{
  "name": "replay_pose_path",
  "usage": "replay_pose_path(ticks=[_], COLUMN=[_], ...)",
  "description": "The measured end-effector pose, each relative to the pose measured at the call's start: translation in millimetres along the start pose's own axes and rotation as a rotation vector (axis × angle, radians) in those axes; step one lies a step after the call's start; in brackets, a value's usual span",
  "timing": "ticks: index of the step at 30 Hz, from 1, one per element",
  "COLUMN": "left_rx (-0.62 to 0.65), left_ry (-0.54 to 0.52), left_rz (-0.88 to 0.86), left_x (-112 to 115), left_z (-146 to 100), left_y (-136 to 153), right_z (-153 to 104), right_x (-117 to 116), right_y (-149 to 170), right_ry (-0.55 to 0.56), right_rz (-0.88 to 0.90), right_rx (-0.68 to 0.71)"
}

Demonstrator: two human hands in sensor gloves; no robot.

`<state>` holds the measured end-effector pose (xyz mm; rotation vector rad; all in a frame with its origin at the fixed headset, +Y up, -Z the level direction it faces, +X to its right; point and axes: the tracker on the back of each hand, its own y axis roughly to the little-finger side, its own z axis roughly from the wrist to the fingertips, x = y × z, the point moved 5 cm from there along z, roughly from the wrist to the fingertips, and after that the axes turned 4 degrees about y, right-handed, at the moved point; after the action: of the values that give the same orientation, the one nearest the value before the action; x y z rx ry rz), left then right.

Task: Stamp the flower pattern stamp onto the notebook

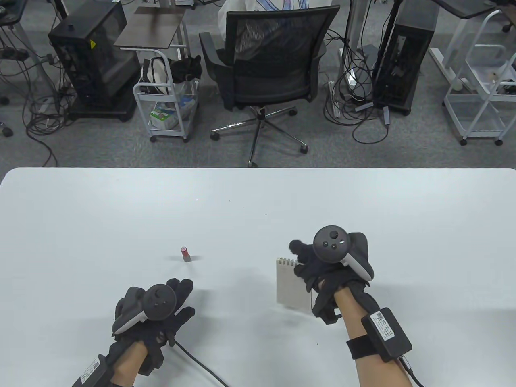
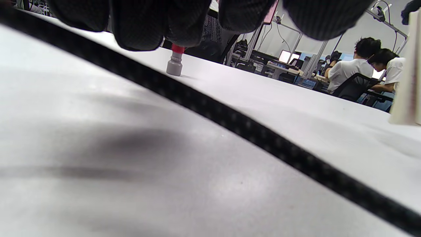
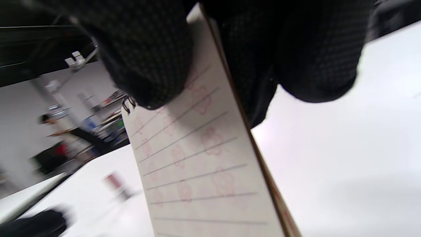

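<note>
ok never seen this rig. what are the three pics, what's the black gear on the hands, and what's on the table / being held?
No robot here: a person's two hands in black sensor gloves, each with a tracker strapped to its back that looks like a VR controller.

The table view looks down from above; the other two come from cameras on the wrists, so gloved fingers hang in from the top.

On the white table a small stamp, red top and grey base, stands upright and untouched. The left hand is low over the table just short of it, holding nothing; whether it touches the table is unclear. The black band across the left wrist view is probably the glove's cable.

The right hand holds a small spiral notebook by its right edge. The right wrist view shows a lined page bearing faint red flower-like prints.
</note>
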<state>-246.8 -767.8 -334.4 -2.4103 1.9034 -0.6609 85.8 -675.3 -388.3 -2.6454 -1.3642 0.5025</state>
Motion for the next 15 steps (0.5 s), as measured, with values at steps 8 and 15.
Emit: replay_pose_path(ticks=[8, 15], left_rx=[0.003, 0.000], left_ry=[-0.001, 0.016], left_rz=[-0.005, -0.011], left_x=[-0.6, 1.1], left_z=[0.3, 1.5], left_y=[-2.2, 1.6], right_z=[-0.3, 26.2], right_x=[-92.6, -124.4], right_y=[-22.2, 10.5], right_ry=[-0.407, -0.278], right_rz=[0.294, 0.146], right_rx=[0.090, -0.065])
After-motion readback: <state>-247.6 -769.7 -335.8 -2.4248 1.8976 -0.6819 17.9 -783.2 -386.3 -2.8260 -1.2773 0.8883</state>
